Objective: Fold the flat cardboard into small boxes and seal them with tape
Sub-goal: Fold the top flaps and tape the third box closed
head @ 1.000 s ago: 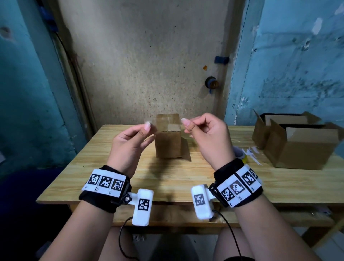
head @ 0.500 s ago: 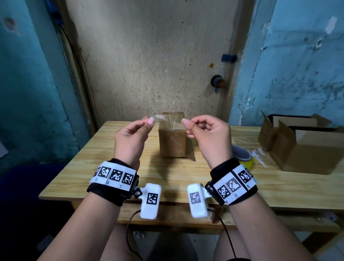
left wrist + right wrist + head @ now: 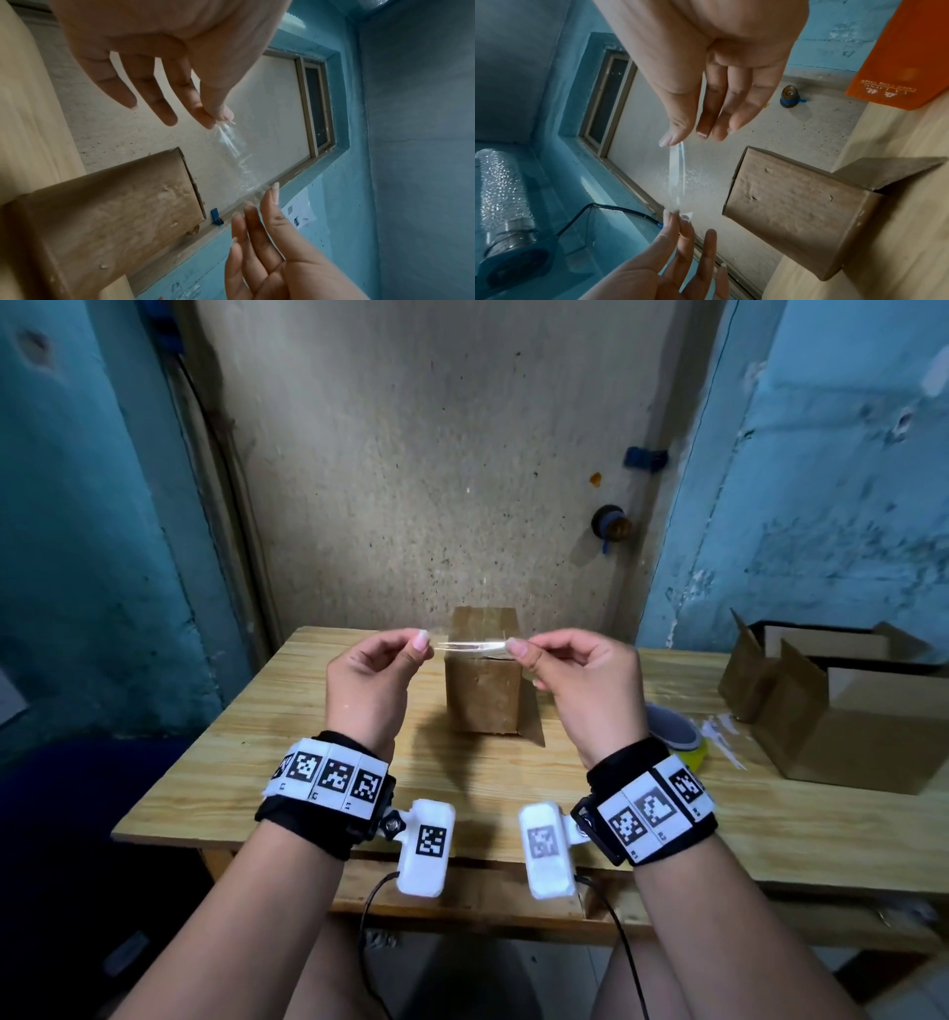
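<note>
A small folded cardboard box point(image 3: 482, 680) stands upright mid-table, one flap point(image 3: 885, 172) lying out at its base. Both hands hover in front of it, just above its top edge. Between them stretches a short strip of clear tape point(image 3: 470, 646). My left hand point(image 3: 372, 683) pinches the strip's left end between thumb and forefinger; my right hand point(image 3: 580, 683) pinches the right end. The strip point(image 3: 235, 154) shows wrinkled in the left wrist view and edge-on as the strip point(image 3: 676, 176) in the right wrist view. A tape roll point(image 3: 678, 737) lies right of my right wrist.
Two larger open cardboard boxes point(image 3: 842, 706) sit at the table's right end, with white scraps point(image 3: 721, 737) beside them. The wooden table point(image 3: 287, 778) stands against a beige wall panel between blue walls. An orange bag point(image 3: 900, 54) hangs at the right.
My hands have drawn apart and levelled out, pulling the tape strip taut and flat in front of the box's top. The box has not moved.
</note>
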`<control>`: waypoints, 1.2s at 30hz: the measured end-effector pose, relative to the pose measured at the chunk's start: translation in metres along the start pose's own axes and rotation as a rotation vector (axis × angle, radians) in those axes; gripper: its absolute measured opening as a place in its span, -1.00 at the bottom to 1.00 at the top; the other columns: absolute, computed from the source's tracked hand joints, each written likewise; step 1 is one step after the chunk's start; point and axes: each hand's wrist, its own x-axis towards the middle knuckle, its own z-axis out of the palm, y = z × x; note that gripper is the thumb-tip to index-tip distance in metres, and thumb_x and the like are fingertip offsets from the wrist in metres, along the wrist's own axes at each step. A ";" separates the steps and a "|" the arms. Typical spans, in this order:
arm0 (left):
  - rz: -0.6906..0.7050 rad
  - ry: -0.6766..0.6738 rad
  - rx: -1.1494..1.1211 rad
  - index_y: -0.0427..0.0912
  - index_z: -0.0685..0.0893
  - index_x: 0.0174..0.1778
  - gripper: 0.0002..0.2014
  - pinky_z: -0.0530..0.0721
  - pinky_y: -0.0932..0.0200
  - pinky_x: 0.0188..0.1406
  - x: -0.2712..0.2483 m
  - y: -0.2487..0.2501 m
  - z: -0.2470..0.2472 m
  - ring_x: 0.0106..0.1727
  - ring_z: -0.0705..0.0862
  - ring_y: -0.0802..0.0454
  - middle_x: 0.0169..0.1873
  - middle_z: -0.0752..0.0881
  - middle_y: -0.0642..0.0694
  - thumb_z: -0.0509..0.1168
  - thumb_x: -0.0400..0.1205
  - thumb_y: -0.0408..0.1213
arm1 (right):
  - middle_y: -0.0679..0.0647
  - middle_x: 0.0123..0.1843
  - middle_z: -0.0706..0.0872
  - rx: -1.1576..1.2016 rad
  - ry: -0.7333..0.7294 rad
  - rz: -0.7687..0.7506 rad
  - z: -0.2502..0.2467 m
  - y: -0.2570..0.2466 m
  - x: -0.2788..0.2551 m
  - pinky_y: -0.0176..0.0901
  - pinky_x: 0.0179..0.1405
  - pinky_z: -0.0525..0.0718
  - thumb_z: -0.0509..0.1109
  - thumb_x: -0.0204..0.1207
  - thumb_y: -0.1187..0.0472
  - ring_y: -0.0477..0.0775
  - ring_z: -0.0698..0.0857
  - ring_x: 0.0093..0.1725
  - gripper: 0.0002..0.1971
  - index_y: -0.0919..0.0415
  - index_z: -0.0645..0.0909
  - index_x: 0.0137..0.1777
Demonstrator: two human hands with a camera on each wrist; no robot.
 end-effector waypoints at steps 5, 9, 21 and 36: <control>0.028 0.003 0.061 -0.24 0.74 0.27 -0.68 0.64 0.37 -0.04 0.004 0.000 0.002 -0.21 0.74 0.28 -0.34 0.79 0.11 0.52 0.60 -0.36 | 0.00 -0.15 0.91 0.004 0.032 -0.032 -0.002 -0.007 0.000 0.05 0.03 0.84 0.78 0.37 0.12 -0.01 0.87 -0.11 -0.86 0.02 0.86 -0.16; -0.036 -0.024 0.030 -0.30 0.76 0.23 -0.74 0.67 0.42 -0.10 -0.002 0.004 0.005 -0.18 0.75 0.38 -0.29 0.83 0.15 0.48 0.63 -0.35 | -0.02 0.00 0.90 -0.031 0.041 -0.116 -0.005 -0.012 0.000 -0.08 0.20 0.79 0.78 0.36 0.19 -0.04 0.86 0.05 -0.86 0.08 0.86 -0.20; 0.013 0.002 -0.038 -0.34 0.84 0.07 -0.83 0.70 0.30 0.03 -0.012 0.007 0.009 -0.03 0.80 0.15 -0.13 0.87 -0.10 0.49 0.62 -0.34 | -0.03 -0.28 0.88 0.002 0.026 -0.007 -0.011 -0.015 -0.004 -0.12 -0.14 0.71 0.72 0.47 0.09 -0.18 0.77 -0.31 -0.89 0.03 0.84 -0.20; -0.199 0.032 0.110 -0.19 0.79 -0.13 -0.91 0.62 0.41 -0.12 0.009 -0.007 0.006 -0.22 0.74 0.40 -0.26 0.81 0.10 0.54 0.59 -0.26 | 0.01 -0.29 0.87 -0.055 0.037 0.241 0.005 0.010 0.017 0.14 0.29 0.80 0.70 0.50 0.03 -0.01 0.88 -0.10 -0.75 0.15 0.81 -0.29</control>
